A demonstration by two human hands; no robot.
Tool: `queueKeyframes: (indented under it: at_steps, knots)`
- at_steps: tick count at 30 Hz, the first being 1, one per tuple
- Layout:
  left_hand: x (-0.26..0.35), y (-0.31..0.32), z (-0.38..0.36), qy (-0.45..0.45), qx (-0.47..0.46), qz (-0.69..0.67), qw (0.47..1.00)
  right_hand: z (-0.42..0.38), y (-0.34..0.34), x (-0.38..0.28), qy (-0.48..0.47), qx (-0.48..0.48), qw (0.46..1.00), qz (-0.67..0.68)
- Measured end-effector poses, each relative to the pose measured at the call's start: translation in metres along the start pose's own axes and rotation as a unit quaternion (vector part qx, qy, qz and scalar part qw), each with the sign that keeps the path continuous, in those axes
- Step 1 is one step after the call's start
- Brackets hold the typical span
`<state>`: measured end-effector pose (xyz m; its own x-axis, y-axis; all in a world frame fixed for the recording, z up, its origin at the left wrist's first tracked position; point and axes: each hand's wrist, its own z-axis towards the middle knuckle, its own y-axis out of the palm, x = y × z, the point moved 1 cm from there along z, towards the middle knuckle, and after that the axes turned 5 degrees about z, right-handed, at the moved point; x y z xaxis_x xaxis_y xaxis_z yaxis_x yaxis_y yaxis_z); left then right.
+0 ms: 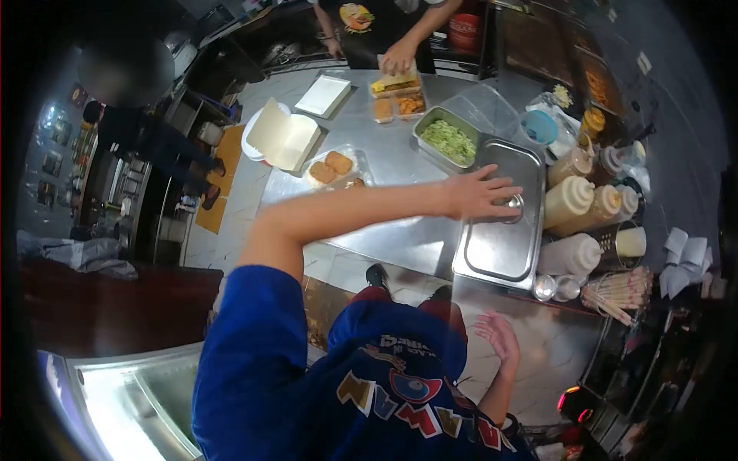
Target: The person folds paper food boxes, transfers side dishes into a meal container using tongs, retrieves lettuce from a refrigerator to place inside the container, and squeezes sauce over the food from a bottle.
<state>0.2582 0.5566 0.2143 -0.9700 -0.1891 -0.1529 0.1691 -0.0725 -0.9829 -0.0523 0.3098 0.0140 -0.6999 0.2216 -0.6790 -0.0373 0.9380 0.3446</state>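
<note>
My left hand reaches across the counter with its fingers spread over the knob of a steel lid. Whether the fingers press on the knob is hard to tell. The lid covers a rectangular steel pan, right beside an uncovered pan of shredded green vegetable. My right hand hangs low in front of the counter's edge, fingers loosely apart, holding nothing. Browned patties lie in a clear tray left of the pans. An opened white box stands farther left.
Across the steel counter, a co-worker's hand touches food in a clear container. Squeeze bottles line the right side, near wrapped sticks. A shallow white box sits at the back. Another person stands at far left.
</note>
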Motion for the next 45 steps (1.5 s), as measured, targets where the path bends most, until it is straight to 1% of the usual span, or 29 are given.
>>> queueKeyframes:
  at_steps: [1, 2, 3, 4, 5, 6, 8, 9, 11, 12, 13, 14, 16, 19, 20, 23, 24, 27, 30, 31, 32, 34, 35, 38, 39, 41, 43, 44, 45]
  knots:
    - [0.013, -0.011, -0.010, -0.038, 0.031, -0.060, 0.997, 0.009, -0.019, 0.036, -0.022, 0.071, 0.987, -0.143]
    - [0.024, -0.030, -0.022, -0.075, 0.064, -0.116, 0.988, 0.013, -0.040, 0.082, -0.064, 0.186, 0.830, -0.522]
    - [0.033, -0.043, -0.039, -0.111, 0.097, -0.169, 0.974, 0.013, -0.050, 0.118, -0.031, 0.284, 0.674, -0.681]
    - [0.048, -0.046, -0.061, -0.148, 0.145, -0.275, 0.939, 0.014, -0.054, 0.146, 0.004, 0.326, 0.637, -0.698]
    - [0.060, -0.049, -0.087, -0.179, 0.191, -0.375, 0.889, 0.009, -0.030, 0.133, 0.071, 0.272, 0.871, -0.403]
    - [0.070, -0.045, -0.117, -0.248, 0.216, -0.405, 0.853, 0.002, -0.005, 0.121, 0.166, 0.289, 0.940, -0.068]
    - [0.093, -0.010, -0.188, -0.408, 0.314, -0.388, 0.764, 0.023, -0.011, 0.171, 0.129, 0.268, 0.913, -0.279]
    - [0.101, 0.031, -0.230, -0.508, 0.387, -0.366, 0.677, 0.033, -0.021, 0.198, 0.106, 0.252, 0.884, -0.379]
    - [0.110, 0.073, -0.311, -0.692, 0.436, -0.308, 0.487, 0.049, 0.019, 0.157, 0.106, 0.181, 0.926, -0.315]
    - [0.111, 0.085, -0.346, -0.735, 0.414, -0.307, 0.441, 0.060, 0.039, 0.134, 0.106, 0.147, 0.942, -0.281]
    - [0.111, 0.095, -0.374, -0.774, 0.392, -0.305, 0.392, 0.084, 0.048, 0.126, -0.008, 0.122, 0.924, -0.362]
    - [0.108, 0.111, -0.392, -0.761, 0.389, -0.340, 0.392, 0.113, 0.052, 0.123, -0.123, 0.094, 0.887, -0.434]
    - [0.100, 0.139, -0.415, -0.732, 0.383, -0.408, 0.389, 0.117, 0.127, 0.033, 0.021, 0.038, 0.958, -0.283]
    - [0.065, 0.139, -0.418, -0.682, 0.374, -0.472, 0.414, 0.126, 0.184, -0.022, 0.046, 0.008, 0.971, -0.233]
    - [0.052, 0.147, -0.418, -0.688, 0.370, -0.423, 0.459, 0.121, 0.199, -0.032, 0.062, 0.002, 0.971, -0.232]
    - [0.020, 0.153, -0.428, -0.696, 0.303, -0.308, 0.573, 0.103, 0.208, -0.019, 0.135, 0.018, 0.960, -0.244]
    - [0.012, 0.156, -0.428, -0.674, 0.348, -0.358, 0.544, 0.096, 0.206, -0.006, 0.162, 0.027, 0.954, -0.251]
    - [-0.012, 0.142, -0.425, -0.654, 0.344, -0.369, 0.563, 0.078, 0.179, 0.038, 0.096, 0.102, 0.956, -0.257]
    - [-0.036, 0.195, -0.426, -0.600, 0.370, -0.452, 0.546, 0.072, 0.172, 0.053, 0.080, 0.140, 0.967, -0.197]
    - [-0.036, 0.181, -0.413, -0.614, 0.389, -0.430, 0.535, 0.072, 0.176, 0.049, 0.087, 0.133, 0.976, -0.146]
    - [-0.038, 0.189, -0.411, -0.651, 0.335, -0.314, 0.604, 0.078, 0.181, 0.044, 0.101, 0.114, 0.983, -0.104]
    - [-0.011, 0.169, -0.391, -0.689, 0.369, -0.159, 0.603, 0.090, 0.169, 0.061, 0.056, 0.058, 0.991, 0.105]
    - [0.003, 0.157, -0.378, -0.708, 0.379, -0.079, 0.590, 0.107, 0.169, 0.060, 0.082, 0.050, 0.995, 0.041]
    - [0.095, 0.045, -0.393, -0.645, 0.468, -0.329, 0.506, 0.156, 0.176, 0.074, 0.153, 0.032, 0.964, -0.215]
    - [0.136, 0.039, -0.400, -0.668, 0.415, -0.349, 0.509, 0.172, 0.181, 0.078, 0.169, -0.001, 0.950, -0.263]
    - [0.232, 0.055, -0.407, -0.695, 0.411, -0.289, 0.514, 0.198, 0.190, 0.085, 0.193, -0.066, 0.916, -0.347]
    - [0.346, 0.050, -0.424, -0.797, 0.308, -0.296, 0.427, 0.224, 0.199, 0.097, 0.199, -0.121, 0.883, -0.408]
    - [0.405, 0.034, -0.425, -0.880, 0.329, -0.200, 0.278, 0.233, 0.204, 0.103, 0.194, -0.142, 0.871, -0.428]
    - [0.457, 0.004, -0.433, -0.930, 0.293, -0.093, 0.202, 0.243, 0.209, 0.107, 0.184, -0.161, 0.862, -0.445]
